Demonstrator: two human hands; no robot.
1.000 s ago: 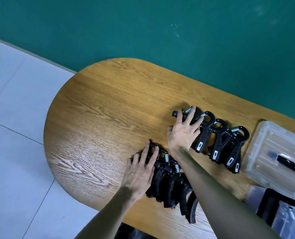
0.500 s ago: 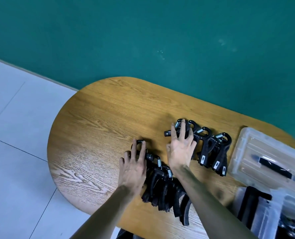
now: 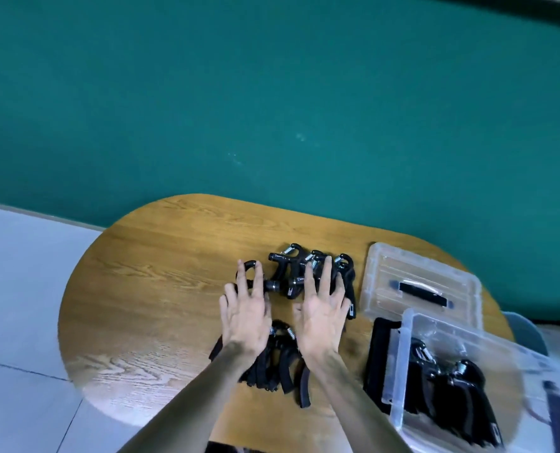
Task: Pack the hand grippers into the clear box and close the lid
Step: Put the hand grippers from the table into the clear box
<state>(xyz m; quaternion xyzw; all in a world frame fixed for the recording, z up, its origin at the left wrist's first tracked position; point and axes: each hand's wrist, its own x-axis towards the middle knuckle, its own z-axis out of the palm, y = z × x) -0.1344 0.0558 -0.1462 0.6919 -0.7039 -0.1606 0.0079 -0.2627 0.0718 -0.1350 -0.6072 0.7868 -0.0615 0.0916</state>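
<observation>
Several black hand grippers with metal springs lie bunched on the wooden table (image 3: 160, 282): a far cluster (image 3: 291, 273) and a near cluster (image 3: 278, 364). My left hand (image 3: 245, 312) lies flat, fingers spread, on the left end of the far cluster. My right hand (image 3: 324, 308) rests flat on the cluster's right part, fingers spread. Neither hand grips anything. The clear box (image 3: 409, 341) stands at the right front with several grippers inside. Its clear lid (image 3: 386, 266), with a black handle, lies behind it.
A green wall (image 3: 272, 109) rises just behind the table. Pale floor tiles (image 3: 17, 322) lie beyond the table's rounded left end. A black flat object (image 3: 378, 351) sits against the clear box's left side.
Both hands have slid the grippers to the right, bunching the far row tighter and closer to the lid. The view has swung, showing the clear box at the right front.
</observation>
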